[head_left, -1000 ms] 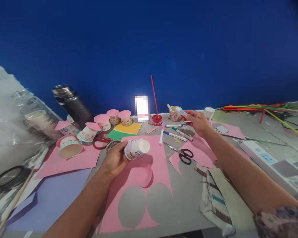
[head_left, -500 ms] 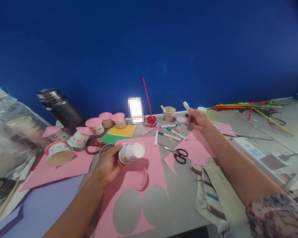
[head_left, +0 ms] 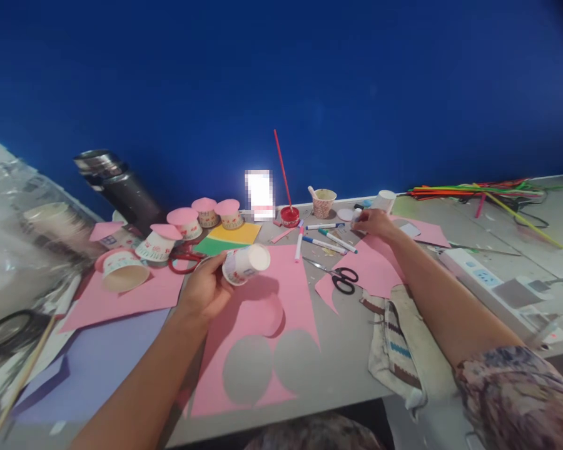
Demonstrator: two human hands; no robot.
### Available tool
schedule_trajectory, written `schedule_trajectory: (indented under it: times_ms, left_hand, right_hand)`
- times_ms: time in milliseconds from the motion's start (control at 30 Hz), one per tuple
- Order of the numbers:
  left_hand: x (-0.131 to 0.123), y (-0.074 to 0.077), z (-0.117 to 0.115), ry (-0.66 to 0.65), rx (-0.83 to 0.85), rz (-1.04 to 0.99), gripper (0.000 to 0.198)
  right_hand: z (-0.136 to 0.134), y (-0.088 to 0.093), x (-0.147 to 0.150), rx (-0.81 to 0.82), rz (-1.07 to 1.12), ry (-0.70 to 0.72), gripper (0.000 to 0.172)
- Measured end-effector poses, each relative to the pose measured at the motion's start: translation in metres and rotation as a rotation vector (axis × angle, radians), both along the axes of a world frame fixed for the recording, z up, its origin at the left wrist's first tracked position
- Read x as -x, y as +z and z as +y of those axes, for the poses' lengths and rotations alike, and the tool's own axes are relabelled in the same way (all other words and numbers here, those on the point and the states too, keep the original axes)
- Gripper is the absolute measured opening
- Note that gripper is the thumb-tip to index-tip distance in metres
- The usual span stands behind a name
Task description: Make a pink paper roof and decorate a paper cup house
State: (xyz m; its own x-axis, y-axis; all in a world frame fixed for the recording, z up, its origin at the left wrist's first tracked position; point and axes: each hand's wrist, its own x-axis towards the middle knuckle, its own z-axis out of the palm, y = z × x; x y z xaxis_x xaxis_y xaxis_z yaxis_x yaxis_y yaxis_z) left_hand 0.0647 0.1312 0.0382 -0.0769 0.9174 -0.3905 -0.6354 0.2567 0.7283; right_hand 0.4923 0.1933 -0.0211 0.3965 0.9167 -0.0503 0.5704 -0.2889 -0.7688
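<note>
your left hand [head_left: 211,289] is pinching a paper cup [head_left: 238,267], thumb on the near side, fingers wrapping behind. you're holding it tilted, open end toward your palm, closed base pointing up and right, likely so the base is staying clear of your fingers. the cup is hovering above the pink sheet [head_left: 293,269], not resting on it. its drawn side is partly facing you.

your right hand [head_left: 376,225] is reaching far forward, fingers bunching at a small white tube [head_left: 356,215]. the tube is looking about upright by the table. can't tell whether you're gripping it or only touching; your fingers are hiding the contact. a white cup [head_left: 385,200] is standing just behind that hand.

under the held cup, a pink disc [head_left: 265,312] is lying on the sheet, two round holes showing nearer you. the black-handled scissors [head_left: 344,280] are sitting right of the sheet, handles pointing your way, handy for your right hand by my read. markers [head_left: 326,245] are lying loose behind them.

on the left, the capped cups [head_left: 156,248] are standing base up under pink discs, probably parked there to keep your middle free. one tipped cup [head_left: 126,276] is lying among them, mouth facing you.
</note>
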Motion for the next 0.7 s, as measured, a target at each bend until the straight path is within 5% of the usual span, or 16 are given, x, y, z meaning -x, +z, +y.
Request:
schedule_trajectory:
  times_ms: [200,267,400,467,533,600,700]
  left_hand:
    - [-0.002,-0.001,0.001,0.006,0.008,-0.025,0.020]
    - [-0.001,-0.001,0.000,-0.026,0.003,-0.027,0.018]
    - [0.001,-0.002,0.001,-0.021,-0.007,-0.036,0.019]
    - [0.002,-0.002,0.002,-0.014,-0.019,-0.039,0.019]
    - [0.003,-0.003,0.003,-0.020,-0.022,-0.037,0.019]
    - [0.003,-0.003,0.004,-0.023,-0.025,-0.038,0.019]
    - [0.004,-0.004,0.006,-0.031,-0.052,-0.047,0.018]
  right_hand:
    - [-0.004,-0.002,-0.007,0.048,-0.174,0.106,0.033]
    - [-0.006,0.009,-0.018,-0.004,-0.218,0.133,0.025]
    - [-0.022,0.054,-0.016,-0.207,-0.306,0.217,0.044]
    - [-0.040,0.075,0.018,-0.255,-0.331,0.329,0.028]
    - [-0.063,0.084,0.069,-0.316,-0.327,0.706,0.011]
    - [-0.085,0.080,0.123,-0.337,-0.307,1.026,0.008]
    - [-0.109,0.062,0.177,-0.426,-0.480,1.240,0.009]
